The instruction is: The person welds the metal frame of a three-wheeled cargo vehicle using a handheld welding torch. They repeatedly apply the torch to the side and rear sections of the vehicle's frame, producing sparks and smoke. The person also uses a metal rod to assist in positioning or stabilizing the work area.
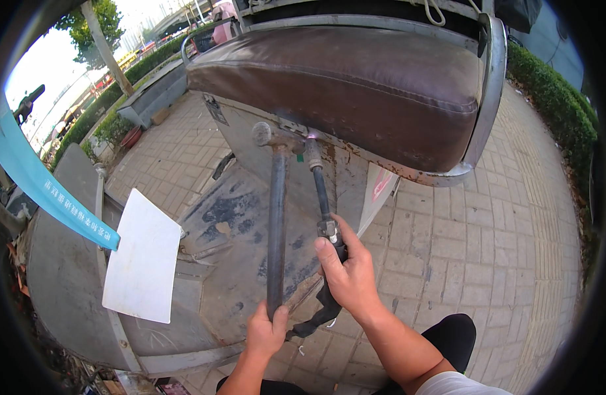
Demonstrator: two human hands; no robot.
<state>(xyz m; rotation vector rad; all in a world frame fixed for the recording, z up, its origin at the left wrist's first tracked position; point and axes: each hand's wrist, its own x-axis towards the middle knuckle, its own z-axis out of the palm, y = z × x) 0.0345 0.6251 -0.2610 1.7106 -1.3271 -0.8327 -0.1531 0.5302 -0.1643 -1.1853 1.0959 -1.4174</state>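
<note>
My left hand (266,329) is closed round the lower end of a hammer (277,217), whose handle stands almost straight up in the picture. The hammer's head rests close under the front edge of a brown padded seat (342,72), by the metal panel below it. To its right, my right hand (349,271) grips a black welding torch (322,191) with a cable trailing down from it. The torch's nozzle points up at the rusty metal edge under the seat, and a small purple-white glow shows at its tip, beside the hammer's head.
A bent metal rail (492,99) frames the seat's right side. Below lies a worn grey metal footboard (230,224). At left hangs a white card (144,260) on a light blue lanyard (53,191). Brick paving (461,263) and a hedge (553,99) lie to the right.
</note>
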